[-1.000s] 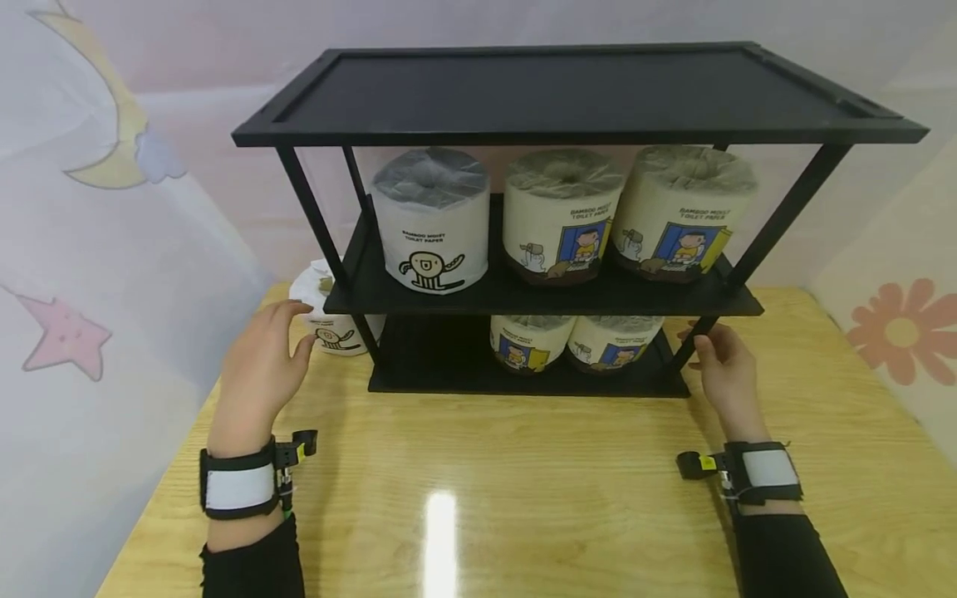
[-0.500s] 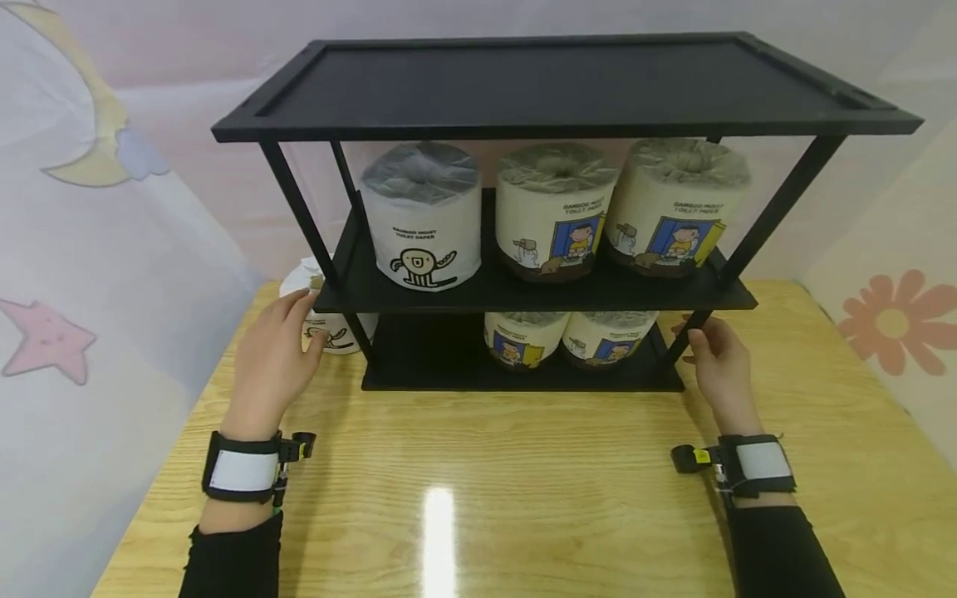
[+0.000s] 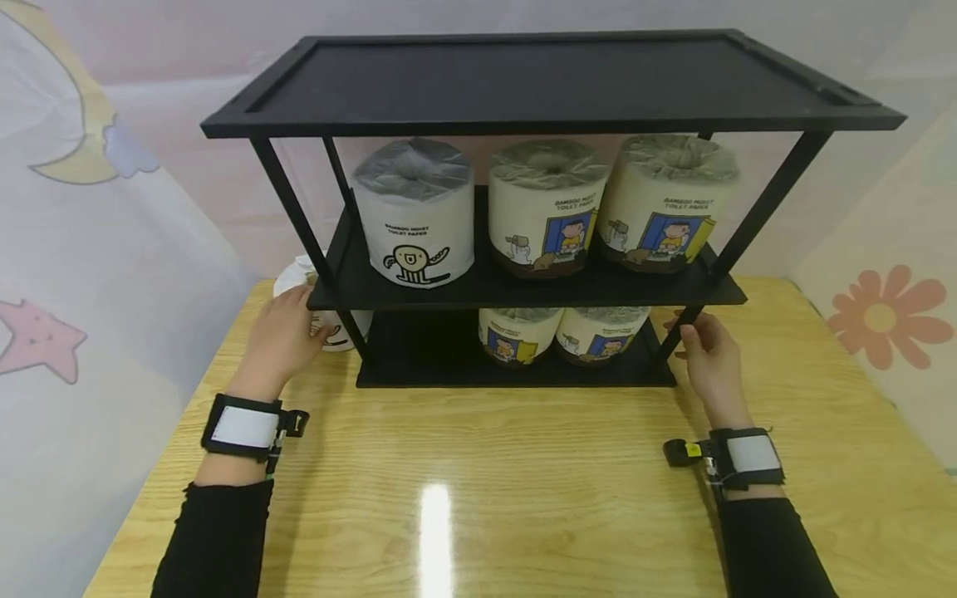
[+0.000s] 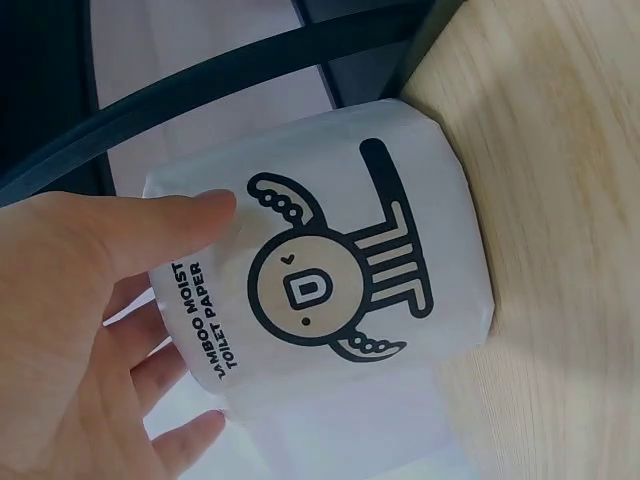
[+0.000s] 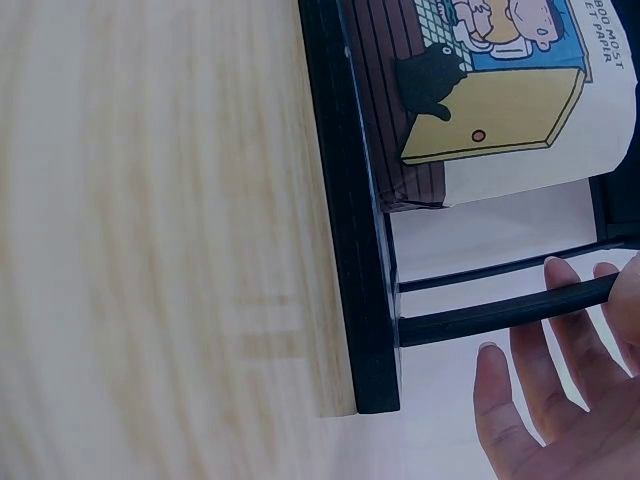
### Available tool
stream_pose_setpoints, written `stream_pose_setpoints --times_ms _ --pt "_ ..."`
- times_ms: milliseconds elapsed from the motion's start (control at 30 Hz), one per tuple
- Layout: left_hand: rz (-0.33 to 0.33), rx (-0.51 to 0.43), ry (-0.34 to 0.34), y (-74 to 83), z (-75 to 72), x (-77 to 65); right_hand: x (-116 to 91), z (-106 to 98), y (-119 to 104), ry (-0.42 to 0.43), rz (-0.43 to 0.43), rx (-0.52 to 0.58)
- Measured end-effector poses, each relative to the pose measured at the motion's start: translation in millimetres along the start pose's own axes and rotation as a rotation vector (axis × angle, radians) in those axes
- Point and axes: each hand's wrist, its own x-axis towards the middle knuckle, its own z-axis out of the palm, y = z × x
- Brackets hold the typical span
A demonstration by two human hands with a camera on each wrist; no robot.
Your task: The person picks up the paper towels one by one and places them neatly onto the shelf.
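My left hand (image 3: 280,345) is at a wrapped toilet paper roll (image 4: 320,260) that stands on the table left of the black rack (image 3: 516,297). In the left wrist view my thumb (image 4: 180,228) lies across the roll's printed front near its top, the fingers reaching round the far side. Part of this roll is hidden behind the hand in the head view. My right hand (image 3: 714,370) holds the rack's lower right front post (image 5: 500,312), with the thumb on the near side and fingers behind. Two rolls, a left one (image 3: 518,339) and a right one (image 3: 601,339), stand on the bottom shelf.
On the middle shelf stand a white roll (image 3: 414,218) and two cream rolls, one central (image 3: 546,212) and one at right (image 3: 665,208). The rack's top panel (image 3: 553,79) overhangs them. Its posts rise close beside both hands. A printed backdrop (image 3: 172,224) surrounds the wooden table (image 3: 523,490).
My left hand has moved right and onto the roll beside the rack, its thumb and fingers closing round it. The right hand stays on the post. The head view has shifted slightly.
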Motion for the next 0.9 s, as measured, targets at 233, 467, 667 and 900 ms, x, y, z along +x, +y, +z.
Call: stream_pose_setpoints --times_ms 233,467,667,900 --pt "0.03 -0.052 -0.001 -5.5 1.2 7.3 1 0 -1 0.003 0.001 -0.006" --pt "0.04 -0.022 0.066 -9.6 16.9 10.2 0 0 0 -0.005 0.004 0.003" --pt "0.006 -0.027 0.097 -8.9 27.3 8.2 0 2 0 -0.003 0.004 0.027" --pt "-0.005 -0.013 0.117 -0.9 24.2 6.6 -1 1 -1 0.008 -0.002 0.033"
